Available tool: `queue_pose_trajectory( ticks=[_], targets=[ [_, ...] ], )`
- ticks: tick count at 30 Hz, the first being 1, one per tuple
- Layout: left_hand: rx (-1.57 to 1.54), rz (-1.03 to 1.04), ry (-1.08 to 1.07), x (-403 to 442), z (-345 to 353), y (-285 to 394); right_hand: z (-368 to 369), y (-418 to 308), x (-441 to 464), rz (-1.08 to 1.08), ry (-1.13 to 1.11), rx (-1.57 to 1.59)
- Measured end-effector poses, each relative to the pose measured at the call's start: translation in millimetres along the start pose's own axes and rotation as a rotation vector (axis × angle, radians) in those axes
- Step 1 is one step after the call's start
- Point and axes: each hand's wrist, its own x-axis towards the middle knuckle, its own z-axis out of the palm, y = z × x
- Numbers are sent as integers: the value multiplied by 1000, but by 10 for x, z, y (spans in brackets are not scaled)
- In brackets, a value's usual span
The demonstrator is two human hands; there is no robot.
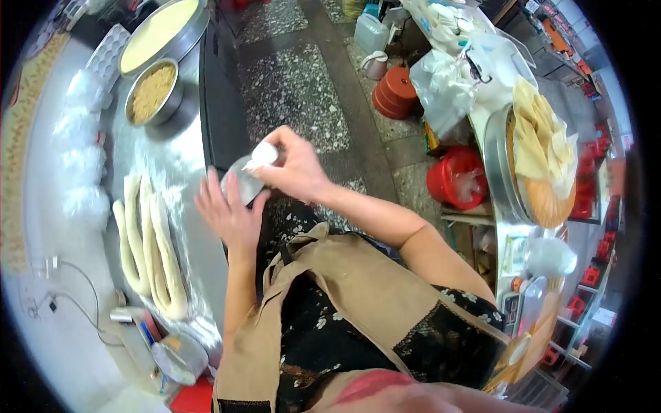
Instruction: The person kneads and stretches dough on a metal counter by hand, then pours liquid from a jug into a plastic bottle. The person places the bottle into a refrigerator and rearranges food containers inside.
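Head view: the right hand (297,167) pinches a small white thing (265,153) by the table (210,227) edge; the left hand (233,212) spreads beside it, its hold unclear. Dough ropes (160,255) lie shaped, uncut.

Bright indoor light, glare on steel counter (200,248), blurred left hand (233,215), fisheye-curved edges, black corners

And there on the left, the steel counter (205,275), dusted with powder (183,206): dough ropes (162,241) lie along it, a bowl (173,102) farther back, a pan (195,38) at the far end! Right, a table (505,234) bears a tray (496,155); on the far floor (296,89), a kettle (375,65).
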Motion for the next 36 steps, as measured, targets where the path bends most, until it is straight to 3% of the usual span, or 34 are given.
queue_pose_trajectory(
  ticks=[1, 3, 5, 9, 11, 16, 18, 19, 21, 23, 25, 26, 27, 29, 30, 32, 33, 34, 35, 36],
  targets=[
    [-13, 3, 3, 270, 346, -61, -14, 4, 250, -1, 17, 83],
    [-112, 83, 214, 782, 1037, -288, -195, -11, 854, -40, 29, -63],
    [-138, 122, 269, 1340, 1494, -343, -417, 23, 1482, -70, 18, -181],
    [-435, 188, 196, 2296, 2503, -379, -899, 131, 2569, -210, 122, -491],
    [-526, 292, 97, 2802, 2801, -259, -1140, 52, 2952, -77, 235, -444],
    [-773, 392, -35, 3827, 3724, 112, -1909, 150, 3794, -108, 368, -554],
    [-940, 457, -317, 4199, 4137, 225, -2192, 258, 4136, -66, 365, -557],
    [-946, 468, -327, 4396, 4369, 257, -2347, 316, 4326, -39, 347, -561],
    [-1135, 553, -672, 4800, 4855, 327, -2708, 425, 4704, 71, 280, -588],
    [-1166, 625, -770, 5218, 5357, 419, -3098, 583, 5134, -79, 124, -650],
    [-1417, 498, -1367, 5696, 5851, 529, -3532, 699, 5647, -122, 0, -601],
    [-1195, 158, -2006, 6139, 5964, 599, -3739, 750, 5944, -133, -4, -588],
    [-1479, 420, -1762, 6188, 6480, 591, -3950, 811, 6270, -144, -4, -576],
    [-1580, 253, -2038, 6594, 7092, 606, -4389, 1063, 6967, -77, 122, -529],
    [-1578, 258, -2064, 6775, 7315, 598, -4625, 1218, 7363, -83, 209, -552],
    [-1679, 13, -1954, 7050, 7674, 559, -5162, 1741, 8222, -75, 373, -710],
    [-1675, 11, -1982, 7139, 7845, 571, -5447, 2118, 8668, -75, 483, -883],
    [-1725, -123, -1895, 7203, 8006, 580, -5754, 2500, 9074, -211, 561, -1011],
    [-1764, -256, -1806, 7265, 8175, 596, -5986, 2696, 9453, -174, 612, -1205],
    [-1739, -292, -1755, 7327, 8353, 640, -6189, 2728, 9790, 10, 565, -1293]
  ],
)
